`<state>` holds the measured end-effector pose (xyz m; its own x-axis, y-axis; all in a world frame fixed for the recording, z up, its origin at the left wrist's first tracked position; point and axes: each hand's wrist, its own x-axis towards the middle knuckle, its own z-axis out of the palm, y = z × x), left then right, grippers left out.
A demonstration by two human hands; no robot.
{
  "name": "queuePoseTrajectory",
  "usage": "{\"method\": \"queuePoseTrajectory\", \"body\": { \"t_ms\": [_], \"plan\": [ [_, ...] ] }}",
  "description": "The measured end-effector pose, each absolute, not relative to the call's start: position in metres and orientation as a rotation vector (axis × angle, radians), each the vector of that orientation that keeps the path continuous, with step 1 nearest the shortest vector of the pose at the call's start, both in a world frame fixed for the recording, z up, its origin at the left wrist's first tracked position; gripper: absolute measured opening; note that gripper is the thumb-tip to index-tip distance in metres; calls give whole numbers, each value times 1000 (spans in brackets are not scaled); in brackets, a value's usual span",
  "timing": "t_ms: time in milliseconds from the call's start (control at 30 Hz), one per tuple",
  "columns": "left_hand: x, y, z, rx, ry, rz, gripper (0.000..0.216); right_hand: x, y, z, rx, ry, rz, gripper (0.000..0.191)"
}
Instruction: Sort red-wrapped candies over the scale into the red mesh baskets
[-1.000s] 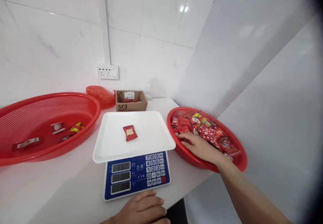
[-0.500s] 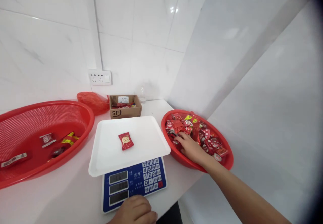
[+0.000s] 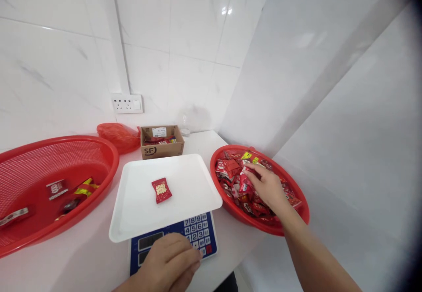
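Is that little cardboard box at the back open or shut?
Open. The box has nothing covering its top, and red packets show inside it.

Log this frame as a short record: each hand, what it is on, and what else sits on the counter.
right hand: in the right basket, fingers pinching a red packet just above the heap
left hand: lying over the scale panel, holding nothing visible
white tray: on the scale, carrying a single packet
left basket: a few loose packets inside
rest: cardboard box, red bag, wall socket
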<state>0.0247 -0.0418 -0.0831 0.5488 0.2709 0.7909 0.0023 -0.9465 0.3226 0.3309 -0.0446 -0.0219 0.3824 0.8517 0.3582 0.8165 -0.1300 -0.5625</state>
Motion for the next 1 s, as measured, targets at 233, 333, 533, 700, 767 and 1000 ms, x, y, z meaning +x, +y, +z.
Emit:
{"method": "queuePoseTrajectory", "body": {
  "t_ms": [233,333,533,700,767,1000],
  "plan": [
    [34,-39,-59,1825,585,855,52,254,-48,0,-1580,-1286,276,28],
    [43,-36,-54,1515,481,847,71,208,-46,-8,-1419,-1440,480,21],
    [40,-29,-50,1261,612,943,67,161,-35,-33,-1244,-1400,723,19],
    [32,-29,-53,1156,712,1004,54,156,-31,-40,-1187,-1464,727,26],
    [29,-27,-54,1131,749,1037,45,159,-34,-42,-1236,-1495,709,34],
    [21,-22,-57,1171,692,1029,37,175,-43,-52,-1264,-1523,786,24]
  ]
}}
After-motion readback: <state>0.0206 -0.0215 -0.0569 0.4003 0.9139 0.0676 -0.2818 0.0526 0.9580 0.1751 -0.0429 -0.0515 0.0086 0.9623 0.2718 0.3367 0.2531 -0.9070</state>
